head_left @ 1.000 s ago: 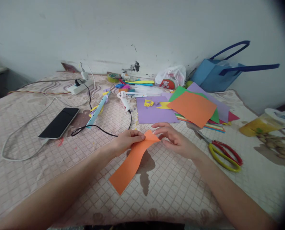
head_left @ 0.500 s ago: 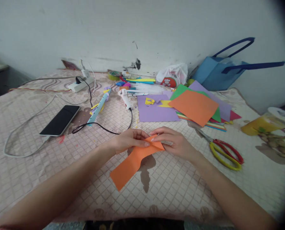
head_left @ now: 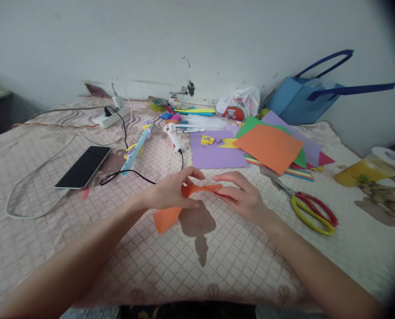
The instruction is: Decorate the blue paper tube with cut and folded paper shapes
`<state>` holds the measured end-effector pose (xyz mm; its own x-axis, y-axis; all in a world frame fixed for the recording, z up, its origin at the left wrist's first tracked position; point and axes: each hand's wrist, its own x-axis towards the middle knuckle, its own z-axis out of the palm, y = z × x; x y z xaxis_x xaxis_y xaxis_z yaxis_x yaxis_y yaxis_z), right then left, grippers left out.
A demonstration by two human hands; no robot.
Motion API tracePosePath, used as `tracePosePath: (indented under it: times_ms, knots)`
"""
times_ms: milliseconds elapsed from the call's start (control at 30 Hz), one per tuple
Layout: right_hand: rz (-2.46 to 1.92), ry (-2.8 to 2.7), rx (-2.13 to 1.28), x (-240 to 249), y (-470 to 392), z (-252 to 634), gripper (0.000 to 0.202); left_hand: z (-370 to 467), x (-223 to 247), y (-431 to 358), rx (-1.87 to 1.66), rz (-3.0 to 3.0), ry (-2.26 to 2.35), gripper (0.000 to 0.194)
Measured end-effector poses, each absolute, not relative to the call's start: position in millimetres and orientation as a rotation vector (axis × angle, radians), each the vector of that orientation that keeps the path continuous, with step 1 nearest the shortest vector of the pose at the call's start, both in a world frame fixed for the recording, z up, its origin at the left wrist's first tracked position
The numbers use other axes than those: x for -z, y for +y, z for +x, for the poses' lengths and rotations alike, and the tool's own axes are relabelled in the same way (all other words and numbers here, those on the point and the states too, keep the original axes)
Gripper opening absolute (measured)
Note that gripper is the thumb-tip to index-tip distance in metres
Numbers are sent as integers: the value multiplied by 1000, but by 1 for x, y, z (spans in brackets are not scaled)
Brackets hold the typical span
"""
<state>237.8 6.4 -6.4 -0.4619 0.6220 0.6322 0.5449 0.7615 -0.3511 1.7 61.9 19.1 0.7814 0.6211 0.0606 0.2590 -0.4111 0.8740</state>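
A strip of orange paper (head_left: 167, 219) is held just above the table between my two hands, bent and seen partly edge-on. My left hand (head_left: 171, 190) curves loosely round its middle, thumb below and fingers above with a gap between them. The strip's left end shows under that hand. My right hand (head_left: 247, 197) pinches the right end with its middle fingers, while its index finger is raised off the paper. The right thumb is mostly hidden.
Red-and-yellow-handled scissors (head_left: 312, 212) lie right of my right hand. Behind are a white glue gun (head_left: 173, 138), a purple sheet (head_left: 217, 159) and stacked coloured paper (head_left: 269, 148). A phone (head_left: 83, 167) lies left; a cup (head_left: 366, 170) and blue bag (head_left: 300, 102) stand right.
The orange strip has tipped from facing up to nearly edge-on, its left end drawn up and in. My left thumb has come off its top and the left hand has spread.
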Motion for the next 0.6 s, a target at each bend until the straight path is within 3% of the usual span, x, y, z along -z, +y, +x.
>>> tracePosePath:
  times_ms: [133, 267, 400, 600]
  knots:
    - [-810, -2305, 55, 11, 4, 242, 18, -3, -23, 62, -552, 2606, 649, 39]
    - [-808, -2534, 30, 19, -4, 245, 20, -12, -9, 58, -435, 2912, 618, 30]
    - [-879, -2561, -119, 29, -11, 248, 20, -16, 4, 38, -449, 2865, 639, 38]
    - [-985, -2446, -296, 32, -15, 247, 13, 9, 14, 8, -491, 2702, 599, 22]
